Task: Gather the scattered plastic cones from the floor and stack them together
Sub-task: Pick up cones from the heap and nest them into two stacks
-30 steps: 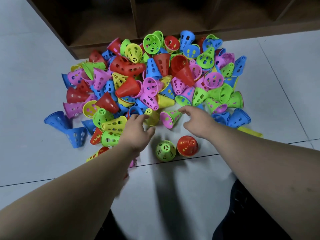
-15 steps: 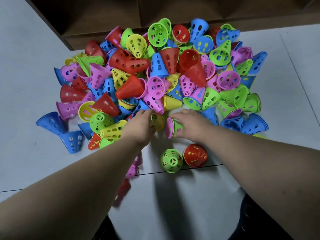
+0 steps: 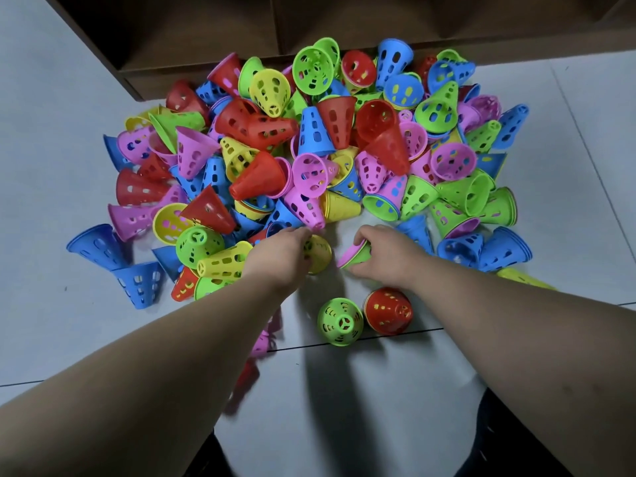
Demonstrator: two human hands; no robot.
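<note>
A big pile of perforated plastic cones (image 3: 309, 149) in red, blue, green, yellow and pink covers the floor ahead of me. My left hand (image 3: 278, 256) grips a yellow cone (image 3: 320, 253) at the pile's near edge. Beside it, my right hand (image 3: 385, 256) holds a green cone with a pink rim (image 3: 354, 254) lying on its side. Closer to me, a green cone (image 3: 340, 321) and a red cone (image 3: 389, 309) stand upright side by side. Pink and red cones (image 3: 261, 342) show partly under my left forearm.
A dark wooden shelf unit (image 3: 206, 46) stands on the floor right behind the pile. Grey floor tiles (image 3: 344, 407) stretch toward me, with a seam line crossing near the two upright cones. A yellow cone (image 3: 526, 278) peeks out beyond my right forearm.
Both hands reached forward from the open floor to the pile's near edge. The left closed on the yellow cone, the right on the green and pink one.
</note>
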